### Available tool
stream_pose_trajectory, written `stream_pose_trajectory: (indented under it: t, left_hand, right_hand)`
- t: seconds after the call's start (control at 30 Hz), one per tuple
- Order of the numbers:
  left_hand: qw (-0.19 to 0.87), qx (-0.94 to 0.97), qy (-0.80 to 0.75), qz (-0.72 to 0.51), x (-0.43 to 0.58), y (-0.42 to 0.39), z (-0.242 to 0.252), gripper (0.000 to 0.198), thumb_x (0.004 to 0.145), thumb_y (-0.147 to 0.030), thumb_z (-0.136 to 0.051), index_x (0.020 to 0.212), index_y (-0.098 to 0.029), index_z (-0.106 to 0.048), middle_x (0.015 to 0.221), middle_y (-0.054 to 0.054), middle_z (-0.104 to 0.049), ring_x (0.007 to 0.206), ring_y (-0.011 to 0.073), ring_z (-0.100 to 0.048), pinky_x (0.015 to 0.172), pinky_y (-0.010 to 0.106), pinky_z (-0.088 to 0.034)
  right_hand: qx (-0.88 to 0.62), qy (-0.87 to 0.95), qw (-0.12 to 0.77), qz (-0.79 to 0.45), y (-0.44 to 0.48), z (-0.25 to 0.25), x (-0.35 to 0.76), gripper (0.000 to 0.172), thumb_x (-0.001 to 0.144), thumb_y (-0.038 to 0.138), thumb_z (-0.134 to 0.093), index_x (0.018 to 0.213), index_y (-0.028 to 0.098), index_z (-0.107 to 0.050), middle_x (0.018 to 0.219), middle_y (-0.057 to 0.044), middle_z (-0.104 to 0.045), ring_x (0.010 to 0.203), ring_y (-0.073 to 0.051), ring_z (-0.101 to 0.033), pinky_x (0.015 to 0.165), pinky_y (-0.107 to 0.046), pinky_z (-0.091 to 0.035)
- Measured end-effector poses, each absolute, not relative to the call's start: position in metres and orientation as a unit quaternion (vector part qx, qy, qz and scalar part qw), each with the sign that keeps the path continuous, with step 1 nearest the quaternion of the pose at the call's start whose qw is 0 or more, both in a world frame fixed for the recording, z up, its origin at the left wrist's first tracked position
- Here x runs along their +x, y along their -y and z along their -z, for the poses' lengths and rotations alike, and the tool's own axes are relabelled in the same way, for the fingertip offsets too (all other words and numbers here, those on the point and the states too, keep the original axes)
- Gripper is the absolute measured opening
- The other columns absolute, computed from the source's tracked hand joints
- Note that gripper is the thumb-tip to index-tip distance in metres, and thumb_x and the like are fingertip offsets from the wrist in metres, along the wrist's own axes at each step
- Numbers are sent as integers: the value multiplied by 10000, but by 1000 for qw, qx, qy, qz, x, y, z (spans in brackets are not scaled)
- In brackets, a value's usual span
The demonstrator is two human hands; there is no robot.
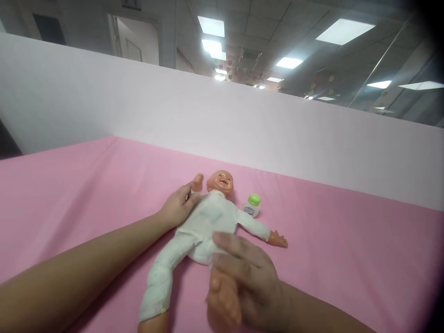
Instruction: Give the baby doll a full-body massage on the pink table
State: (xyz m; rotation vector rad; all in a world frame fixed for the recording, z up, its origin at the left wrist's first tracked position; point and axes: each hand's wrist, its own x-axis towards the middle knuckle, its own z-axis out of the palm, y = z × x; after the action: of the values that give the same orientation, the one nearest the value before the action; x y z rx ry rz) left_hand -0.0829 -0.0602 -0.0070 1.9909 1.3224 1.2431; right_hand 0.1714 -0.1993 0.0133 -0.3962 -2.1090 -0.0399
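A baby doll (211, 217) with a white cloth body lies on its back, head toward the far wall. My left hand (178, 206) is closed around the doll's arm at the left, with the doll's small hand showing just past my fingers. Low in the view, my right hand (253, 273) wraps over the doll's leg at the right, its fingertips blurred by motion. The bare plastic foot (225, 298) sticks up toward the camera below those fingers. Much of that leg is hidden behind the hand. The doll's other arm (256, 226) stretches out to the right.
A small clear bottle with a green cap (252, 206) stands beside the doll's shoulder. Pink cloth (329, 249) covers the surface, with soft folds at the left. A low white wall (222, 120) runs along the back; glass with ceiling lights rises behind it.
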Motion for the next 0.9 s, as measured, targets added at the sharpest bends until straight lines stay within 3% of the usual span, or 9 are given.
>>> stream_pose_trajectory:
  t: [0.07, 0.13, 0.23, 0.4, 0.53, 0.7, 0.8, 0.9]
  left_hand:
    - [135, 796, -449, -384, -80, 62, 8, 568, 1002, -544, -515, 1486, -246, -530, 1433, 101, -630, 1313, 315, -580, 1138, 463, -429]
    - [113, 818, -432, -363, -78, 61, 9, 624, 1003, -510, -520, 1557, -228, -467, 1506, 106, -579, 1382, 315, -536, 1175, 455, -402]
    - [141, 809, -422, -385, -77, 60, 10, 600, 986, -468, -567, 1545, -261, -503, 1499, 80, -594, 1373, 314, -556, 1175, 445, -415]
    - [222, 776, -419, -417, -76, 64, 4, 560, 914, -439, -677, 1453, -296, -617, 1458, 52, -632, 1348, 338, -565, 1171, 449, -402]
    - [263, 747, -426, -437, -75, 68, 0, 478, 902, -481, -683, 1351, -319, -683, 1306, 25, -722, 1186, 307, -650, 1028, 375, -498]
    - [313, 635, -503, -497, -84, 55, 7, 410, 900, -581, -657, 1144, -252, -694, 890, 28, -721, 796, 237, -679, 729, 327, -548]
    - [464, 462, -480, -585, -94, 40, 8, 349, 873, -501, -710, 1029, -203, -619, 864, 64, -698, 779, 255, -710, 724, 378, -601]
    - [518, 347, -486, -613, -103, 30, 3, 251, 849, -323, -716, 1001, -190, -568, 876, 94, -700, 788, 276, -730, 743, 434, -636]
  right_hand:
    - [-192, 846, 498, 10, 189, -15, 178, 545, 893, 211, -713, 1409, 251, -540, 1522, -137, -553, 1347, -295, -597, 1083, -470, -557]
    - [-230, 835, 499, -6, 178, -14, 182, 439, 918, 207, -684, 1342, 252, -576, 1562, -146, -501, 1395, -306, -550, 1096, -497, -535]
    - [-307, 839, 445, -61, 166, -10, 181, 289, 946, 279, -668, 1226, 241, -610, 1613, -148, -428, 1453, -303, -482, 1122, -506, -500]
    - [-363, 843, 373, -132, 158, -5, 176, 303, 945, 328, -673, 1227, 243, -606, 1550, -142, -494, 1507, -284, -404, 1166, -504, -445]
    - [-341, 841, 404, -116, 159, -4, 175, 268, 952, 326, -668, 1201, 242, -617, 1528, -139, -509, 1451, -268, -471, 1155, -483, -458]
    - [-224, 848, 478, -56, 168, -9, 172, 370, 872, 243, -706, 1224, 241, -590, 1425, -141, -593, 1327, -280, -577, 1107, -503, -496]
    - [-174, 841, 507, -68, 179, -16, 169, 400, 795, 228, -716, 1174, 245, -590, 1263, -112, -679, 1193, -268, -659, 1041, -476, -535]
    - [-135, 865, 468, -125, 189, -17, 163, 390, 743, 366, -748, 1081, 237, -604, 1106, -85, -726, 1011, -239, -717, 959, -411, -558]
